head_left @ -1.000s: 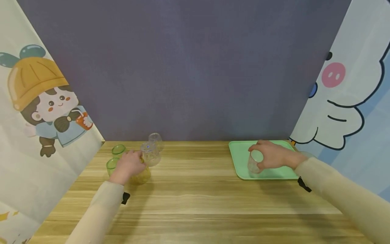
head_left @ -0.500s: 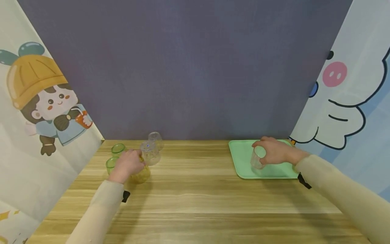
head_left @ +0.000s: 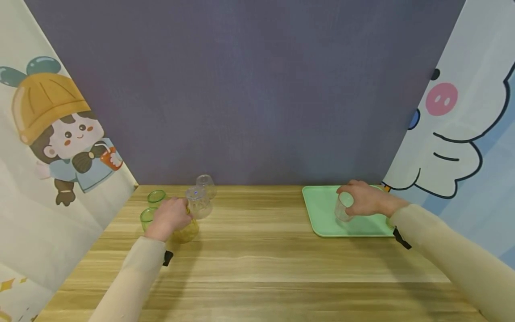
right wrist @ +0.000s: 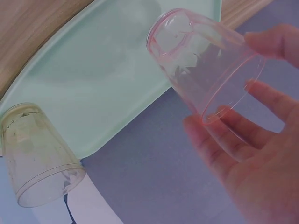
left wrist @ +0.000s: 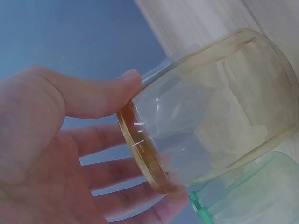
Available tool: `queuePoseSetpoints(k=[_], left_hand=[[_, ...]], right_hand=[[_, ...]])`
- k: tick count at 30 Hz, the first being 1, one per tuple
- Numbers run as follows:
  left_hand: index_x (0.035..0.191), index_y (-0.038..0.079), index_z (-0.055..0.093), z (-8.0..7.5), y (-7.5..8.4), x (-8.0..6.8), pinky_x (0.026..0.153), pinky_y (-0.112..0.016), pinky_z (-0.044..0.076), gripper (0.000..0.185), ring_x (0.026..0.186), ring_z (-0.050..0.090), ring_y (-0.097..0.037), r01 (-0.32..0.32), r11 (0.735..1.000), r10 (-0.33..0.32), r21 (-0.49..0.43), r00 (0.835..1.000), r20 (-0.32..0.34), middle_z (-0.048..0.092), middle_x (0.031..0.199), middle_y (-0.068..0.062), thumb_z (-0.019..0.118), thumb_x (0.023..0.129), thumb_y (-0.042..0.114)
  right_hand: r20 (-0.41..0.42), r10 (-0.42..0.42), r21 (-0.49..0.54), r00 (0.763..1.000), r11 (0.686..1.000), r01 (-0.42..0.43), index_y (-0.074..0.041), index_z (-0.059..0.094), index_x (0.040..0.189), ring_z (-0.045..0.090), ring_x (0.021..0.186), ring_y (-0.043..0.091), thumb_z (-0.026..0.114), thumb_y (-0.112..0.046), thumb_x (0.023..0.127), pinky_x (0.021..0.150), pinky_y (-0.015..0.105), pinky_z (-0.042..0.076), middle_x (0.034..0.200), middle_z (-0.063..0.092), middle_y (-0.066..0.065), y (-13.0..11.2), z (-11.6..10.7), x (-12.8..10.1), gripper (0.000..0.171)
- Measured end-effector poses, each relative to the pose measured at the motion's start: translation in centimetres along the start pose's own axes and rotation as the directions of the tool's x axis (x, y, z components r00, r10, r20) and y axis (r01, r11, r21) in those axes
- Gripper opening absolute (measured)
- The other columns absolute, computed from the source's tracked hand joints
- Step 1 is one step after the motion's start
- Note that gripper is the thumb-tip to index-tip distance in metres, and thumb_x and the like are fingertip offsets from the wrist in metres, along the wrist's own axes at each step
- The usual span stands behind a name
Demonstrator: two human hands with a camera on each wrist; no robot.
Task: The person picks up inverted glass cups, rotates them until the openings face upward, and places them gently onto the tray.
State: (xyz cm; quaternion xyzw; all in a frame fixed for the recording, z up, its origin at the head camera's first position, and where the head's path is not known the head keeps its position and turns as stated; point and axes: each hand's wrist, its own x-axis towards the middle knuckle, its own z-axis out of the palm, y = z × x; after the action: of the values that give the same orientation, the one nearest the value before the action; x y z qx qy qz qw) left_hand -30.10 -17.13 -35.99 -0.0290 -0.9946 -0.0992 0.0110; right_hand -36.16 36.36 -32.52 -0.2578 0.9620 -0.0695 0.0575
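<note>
Fingers of the right hand wrap a pink cup over the green tray, where 1 yellowish cup already sits. The left hand grips an amber cup, so I'd guess roughly 5 remain on the table.

From the head view we cannot see most of the amber cup, because the left hand covers it. The right hand likewise hides much of the pink cup over the green tray, so we cannot tell whether that cup touches the tray. In the left wrist view the green cup is cut off by the bottom edge (only its rim and part of one side show). In the right wrist view the yellowish cup stands at the tray's far corner, half against the backdrop. The tray's right end is hidden behind the sleeve.
</note>
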Motion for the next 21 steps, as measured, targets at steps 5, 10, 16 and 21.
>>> queuePoseSetpoints(k=[5, 10, 16, 21], left_hand=[[0.112, -0.002, 0.067, -0.1, 0.0, 0.0, 0.071, -0.054, 0.054, 0.031, 0.105, 0.060, -0.052, 0.010, 1.000, -0.009, -0.006, 1.000, 0.014, 0.064, 0.115, -0.029, 0.068, 0.091, 0.022], [0.109, -0.001, 0.067, -0.2, 0.0, 0.2, 0.068, -0.052, 0.054, 0.029, 0.105, 0.060, -0.052, 0.008, 1.000, -0.008, -0.003, 1.000, 0.026, 0.064, 0.115, -0.029, 0.069, 0.091, 0.022], [0.101, 0.001, 0.067, -0.4, 0.0, 0.1, 0.068, -0.049, 0.053, 0.022, 0.099, 0.062, -0.046, 0.005, 1.000, -0.005, -0.007, 0.999, 0.042, 0.065, 0.110, -0.026, 0.069, 0.091, 0.021], [0.098, 0.002, 0.066, -0.5, 0.0, 0.1, 0.068, -0.049, 0.053, 0.021, 0.099, 0.061, -0.046, 0.008, 1.000, -0.007, -0.008, 0.999, 0.044, 0.065, 0.110, -0.026, 0.069, 0.090, 0.021]], right_hand=[[0.008, 0.045, -0.032, 0.999, 0.998, -0.045, -0.004, 0.060, 0.137, 0.053, 0.116, 0.049, 0.075, -0.024, 0.083, 0.074, 0.051, 0.051, 0.131, 0.053, 0.029, 0.5, 0.0, 0.0, 0.060], [-0.008, 0.050, -0.011, 0.999, 0.999, -0.050, -0.002, 0.059, 0.137, 0.050, 0.119, 0.052, 0.075, -0.023, 0.083, 0.076, 0.054, 0.051, 0.133, 0.051, 0.030, 1.4, 0.0, 0.1, 0.060], [-0.052, 0.028, -0.001, 0.998, 1.000, -0.028, 0.002, 0.060, 0.135, 0.051, 0.117, 0.053, 0.075, -0.020, 0.083, 0.082, 0.059, 0.050, 0.129, 0.053, 0.031, 2.4, 0.2, 0.1, 0.059], [-0.066, 0.058, 0.006, 0.996, 0.998, -0.058, 0.002, 0.060, 0.134, 0.051, 0.117, 0.053, 0.075, -0.021, 0.083, 0.083, 0.060, 0.049, 0.128, 0.054, 0.031, 2.8, 0.0, -0.1, 0.058]])
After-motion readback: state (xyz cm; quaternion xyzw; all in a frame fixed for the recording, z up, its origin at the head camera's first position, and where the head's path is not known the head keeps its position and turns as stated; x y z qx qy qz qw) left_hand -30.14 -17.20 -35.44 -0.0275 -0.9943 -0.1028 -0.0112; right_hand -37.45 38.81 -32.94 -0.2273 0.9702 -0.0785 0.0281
